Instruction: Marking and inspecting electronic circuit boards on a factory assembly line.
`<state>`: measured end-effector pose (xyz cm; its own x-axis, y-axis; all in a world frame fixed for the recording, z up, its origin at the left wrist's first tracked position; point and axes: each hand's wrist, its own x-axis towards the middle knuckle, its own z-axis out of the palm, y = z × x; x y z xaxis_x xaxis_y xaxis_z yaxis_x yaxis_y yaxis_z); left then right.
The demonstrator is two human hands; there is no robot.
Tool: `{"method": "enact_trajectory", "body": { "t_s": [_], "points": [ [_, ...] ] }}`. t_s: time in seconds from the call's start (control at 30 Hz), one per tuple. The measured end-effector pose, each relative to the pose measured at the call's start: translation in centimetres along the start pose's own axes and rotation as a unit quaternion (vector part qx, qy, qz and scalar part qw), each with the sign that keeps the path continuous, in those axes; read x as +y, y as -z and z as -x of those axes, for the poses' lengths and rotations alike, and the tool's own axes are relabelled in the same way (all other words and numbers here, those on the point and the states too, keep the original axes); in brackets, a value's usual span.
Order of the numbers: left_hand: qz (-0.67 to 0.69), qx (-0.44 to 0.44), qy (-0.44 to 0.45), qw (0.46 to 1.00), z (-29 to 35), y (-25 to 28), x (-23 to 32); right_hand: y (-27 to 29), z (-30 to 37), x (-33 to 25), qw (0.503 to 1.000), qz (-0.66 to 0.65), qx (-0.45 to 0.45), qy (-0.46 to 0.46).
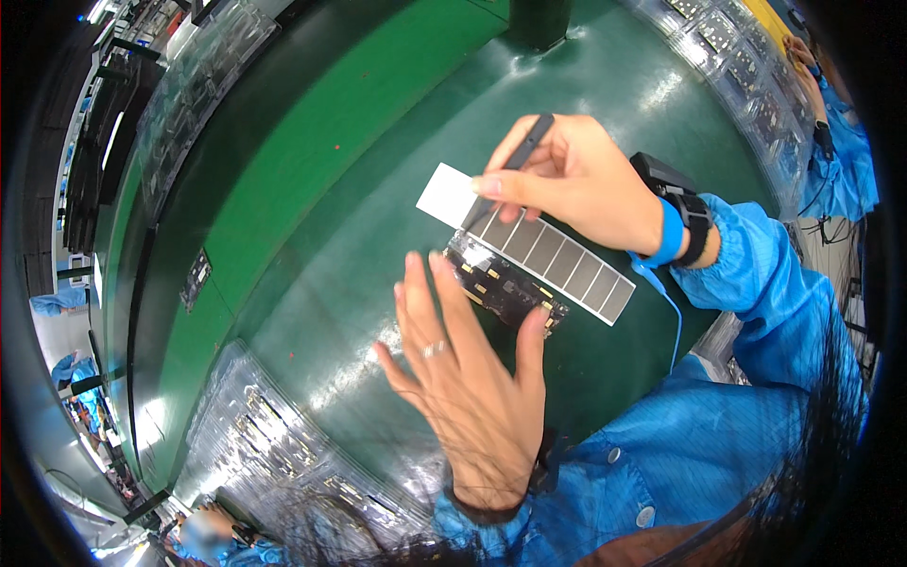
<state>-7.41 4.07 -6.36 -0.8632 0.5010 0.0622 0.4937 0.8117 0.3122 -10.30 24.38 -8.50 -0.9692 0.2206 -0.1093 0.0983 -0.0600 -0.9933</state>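
Observation:
A black circuit board (501, 285) with small metallic parts lies on the green mat. My left hand (465, 364) is spread, its fingertips and thumb at the board's left and lower edges. In my right hand (576, 180) is a pair of dark tweezers (526, 144), gripped like a pen. Their tips point down at the board's upper left corner, beside a label strip (567, 262) of grey rectangles on white backing. The strip's blank white end (446, 197) extends up and left past the tweezers. Whether the tips hold anything is too small to tell.
Clear plastic trays of boards stand at lower left (274, 435) and upper right (723, 71). Another small board (196, 280) lies on the green surface to the left. A blue cord (673, 317) runs from my right wristband (669, 231). A co-worker's hand (803, 76) shows at far right.

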Motion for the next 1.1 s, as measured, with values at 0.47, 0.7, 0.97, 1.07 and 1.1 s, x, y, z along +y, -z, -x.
{"method": "enact_trajectory", "body": {
  "t_s": [0.47,0.7,0.97,1.07,1.1],
  "points": [
    [-0.001,-0.109,0.029,0.994,3.7,-0.9,1.9,-2.1,2.6,1.5,0.999,-0.025,-0.032,-0.037],
    [-0.009,-0.119,0.028,0.992,3.7,-1.0,2.7,-1.8,3.5,0.5,0.999,-0.010,-0.012,-0.039],
    [-0.006,-0.119,0.030,0.992,3.6,-1.2,2.9,-1.5,3.8,0.7,1.000,0.017,-0.004,-0.016],
    [-0.011,-0.117,0.035,0.992,3.7,-1.1,2.8,-1.8,3.6,0.8,1.000,0.014,-0.008,-0.012],
    [-0.015,-0.117,0.038,0.992,3.6,-1.1,2.7,-2.0,3.4,1.1,1.000,0.011,-0.012,-0.008]
  ]
}}
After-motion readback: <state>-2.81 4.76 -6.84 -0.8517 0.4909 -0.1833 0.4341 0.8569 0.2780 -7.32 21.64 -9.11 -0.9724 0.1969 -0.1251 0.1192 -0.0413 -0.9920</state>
